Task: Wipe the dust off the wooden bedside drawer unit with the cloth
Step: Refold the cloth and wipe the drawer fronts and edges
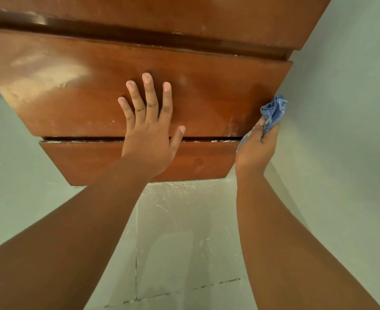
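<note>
Left hand [149,133] lying flat, fingers spread, on drawer unit [207,97]; right hand [257,146] gripping blue cloth [274,109] at its right edge, nearer that side.

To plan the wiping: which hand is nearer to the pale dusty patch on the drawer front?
Left. The left hand lies flat beside the dusty patch; the right hand grips the cloth at the right edge of the drawer front.
</note>
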